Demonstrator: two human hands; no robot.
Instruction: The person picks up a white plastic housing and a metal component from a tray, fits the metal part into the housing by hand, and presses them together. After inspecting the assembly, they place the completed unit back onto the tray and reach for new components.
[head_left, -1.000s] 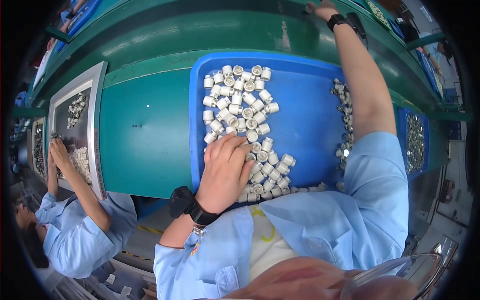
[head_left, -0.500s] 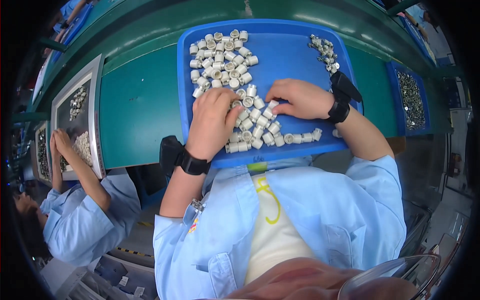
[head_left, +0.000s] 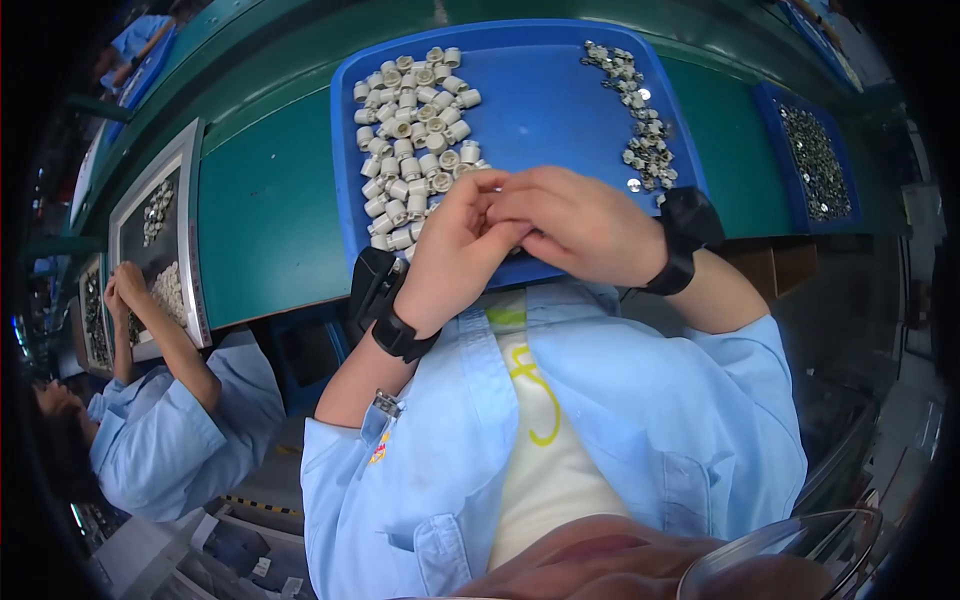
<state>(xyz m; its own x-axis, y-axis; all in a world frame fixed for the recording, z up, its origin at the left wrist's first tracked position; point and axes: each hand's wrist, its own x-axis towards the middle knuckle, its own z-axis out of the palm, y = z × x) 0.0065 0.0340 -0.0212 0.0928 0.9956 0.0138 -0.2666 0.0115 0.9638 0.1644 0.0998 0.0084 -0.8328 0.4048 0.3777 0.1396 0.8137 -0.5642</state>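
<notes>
My left hand [head_left: 462, 245] and my right hand [head_left: 580, 222] meet above the near part of a blue tray [head_left: 540, 85]. Their fingers are curled together, and whatever they pinch is hidden between them. White ceramic lamp-holder-like pieces [head_left: 408, 130], short cylinders with hollow ends, lie in a heap along the tray's left side, the nearest ones beside and partly under my left hand. Small shiny metal parts [head_left: 640, 130] form a strip down the tray's right side, beyond my right hand. Black bands with dark boxes sit on both wrists.
The tray rests on a green bench [head_left: 270, 230]. At the right stands a smaller blue bin [head_left: 815, 165] full of small metal parts. On the left a co-worker [head_left: 185, 420] in a light blue shirt handles parts over a grey-framed tray [head_left: 193, 200].
My hands have come together from either side of the white pieces. The tray sits higher and further left in view, and the row of white pieces at its near edge no longer shows.
</notes>
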